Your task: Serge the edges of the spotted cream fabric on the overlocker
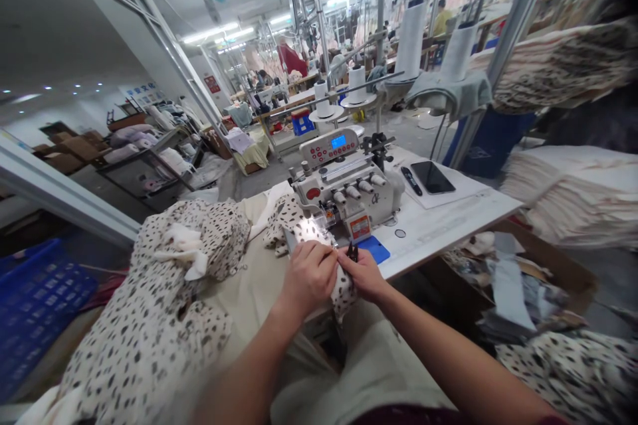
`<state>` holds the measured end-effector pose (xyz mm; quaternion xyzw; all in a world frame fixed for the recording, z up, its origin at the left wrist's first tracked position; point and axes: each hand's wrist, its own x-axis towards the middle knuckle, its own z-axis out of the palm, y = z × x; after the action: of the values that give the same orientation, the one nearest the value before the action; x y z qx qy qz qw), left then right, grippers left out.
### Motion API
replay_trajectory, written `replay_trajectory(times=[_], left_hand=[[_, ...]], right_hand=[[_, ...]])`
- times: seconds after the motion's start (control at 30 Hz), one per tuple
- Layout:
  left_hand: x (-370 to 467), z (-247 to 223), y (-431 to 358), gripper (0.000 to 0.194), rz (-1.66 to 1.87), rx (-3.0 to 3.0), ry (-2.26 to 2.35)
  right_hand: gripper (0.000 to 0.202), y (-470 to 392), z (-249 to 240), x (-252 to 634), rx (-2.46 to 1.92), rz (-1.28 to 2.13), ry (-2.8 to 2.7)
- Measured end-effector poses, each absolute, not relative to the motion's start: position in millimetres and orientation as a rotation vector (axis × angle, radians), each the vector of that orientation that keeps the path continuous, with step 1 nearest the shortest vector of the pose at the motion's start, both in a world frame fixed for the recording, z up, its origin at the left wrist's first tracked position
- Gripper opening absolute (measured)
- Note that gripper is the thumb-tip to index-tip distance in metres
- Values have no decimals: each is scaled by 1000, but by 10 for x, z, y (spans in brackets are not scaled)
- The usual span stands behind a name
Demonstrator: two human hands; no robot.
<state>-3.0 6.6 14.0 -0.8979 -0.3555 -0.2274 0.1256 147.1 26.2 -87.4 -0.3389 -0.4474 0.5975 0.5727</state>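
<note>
– Where do we have the spotted cloth (pixel 345 293)?
– On the near side of the sewing machine (pixel 349 191). Our left hand (pixel 310 275) pinches it, fingers curled.
– And our right hand (pixel 367 273)?
– Pinching it just beside, with a small black tool (pixel 353 252) at the fingers.

A dark maroon top (pixel 409 416) shows with what seem pale trousers (pixel 369 365).
</note>
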Motion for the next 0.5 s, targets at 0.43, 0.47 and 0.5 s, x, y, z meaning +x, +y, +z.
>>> replay_trajectory(times=[0.43, 0.47, 0.5], left_hand=[[-40, 96, 78, 15, -671, -2601, -1057], [-41, 101, 75, 16, -670, -2600, -1056], [-42, 105, 72, 16, -667, -2602, -1053]], right_hand=[[39, 244, -839, 1468, -793, 1397, -1015], [39, 244, -837, 1470, -794, 1396, -1015], [39, 244, -834, 1472, -797, 1392, -1016]])
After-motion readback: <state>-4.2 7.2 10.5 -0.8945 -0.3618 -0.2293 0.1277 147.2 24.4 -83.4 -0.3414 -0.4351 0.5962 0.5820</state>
